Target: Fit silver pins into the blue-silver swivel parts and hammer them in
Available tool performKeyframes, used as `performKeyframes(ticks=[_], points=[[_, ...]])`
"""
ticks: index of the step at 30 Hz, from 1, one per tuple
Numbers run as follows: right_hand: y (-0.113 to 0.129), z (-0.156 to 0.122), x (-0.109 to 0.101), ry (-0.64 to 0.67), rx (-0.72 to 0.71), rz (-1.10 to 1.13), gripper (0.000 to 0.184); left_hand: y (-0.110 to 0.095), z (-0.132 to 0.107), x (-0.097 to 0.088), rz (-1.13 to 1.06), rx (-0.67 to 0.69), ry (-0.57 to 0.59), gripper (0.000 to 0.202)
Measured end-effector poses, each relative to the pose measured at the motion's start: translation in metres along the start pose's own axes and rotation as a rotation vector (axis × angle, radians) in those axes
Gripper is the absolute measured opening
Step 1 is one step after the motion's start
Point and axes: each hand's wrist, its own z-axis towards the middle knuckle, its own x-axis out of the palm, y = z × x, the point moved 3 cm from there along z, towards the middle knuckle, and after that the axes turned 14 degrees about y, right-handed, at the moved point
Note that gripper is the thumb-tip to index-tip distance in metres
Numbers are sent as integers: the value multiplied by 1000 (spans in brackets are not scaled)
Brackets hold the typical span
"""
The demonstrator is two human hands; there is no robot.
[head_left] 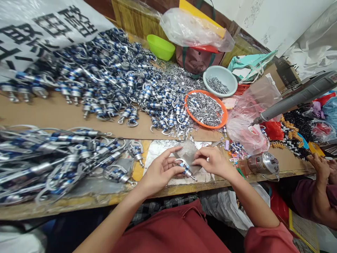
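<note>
My left hand (160, 170) pinches a small blue and silver metal clasp (185, 168) near the table's front edge. My right hand (212, 161) sits just right of it, fingers curled together at the clasp's upper end, touching it; any small part in them is too small to make out. Both hands hover over a grey pad (187, 151) on a silvery sheet. A pile of the same clasps (60, 158) lies to the left of my left hand.
A large heap of blue clasps (110, 77) covers the far table. An orange bowl (222, 116) and a pale bowl (231, 75) hold small metal parts. A green bowl (160, 47), plastic bags (244, 130), a metal cup (263, 163) and another person's hand (319, 165) are at the right.
</note>
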Motion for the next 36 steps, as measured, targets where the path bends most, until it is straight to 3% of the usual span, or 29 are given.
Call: performKeyframes(ticks=[4,8,13,16,19,20,23,25,27,29,33,36], points=[[6,8,2,136,36,118,9,0,0,0,-1,0,0,69],[16,15,12,98,33,-64,4,0,1,0,-4,6,-2,70],[19,14,26,-96,1,-62,7,0,0,0,-7,3,1,70],[7,-3,25,-315,-23,41,9,0,0,0,2,3,-3,70],[-23,-39,16,-600,150,3,15,-1,0,0,14,-12,-19,71],[-36,-52,14,-611,268,-66,16,-1,0,0,17,-18,-22,71],[-71,-79,17,-362,536,-254,32,-1,1,-1,19,-22,-30,71],[-82,-88,22,-241,596,-267,31,0,1,-1,21,-15,-36,71],[-78,-91,24,-250,566,-225,27,1,2,-2,23,-9,-35,71],[-58,-89,22,-332,435,-187,29,3,2,-3,22,-3,-19,71],[-4,-84,16,-327,84,-232,46,6,2,-5,27,19,-14,73],[18,-82,13,-334,-43,-304,58,7,3,-6,25,35,-10,74]])
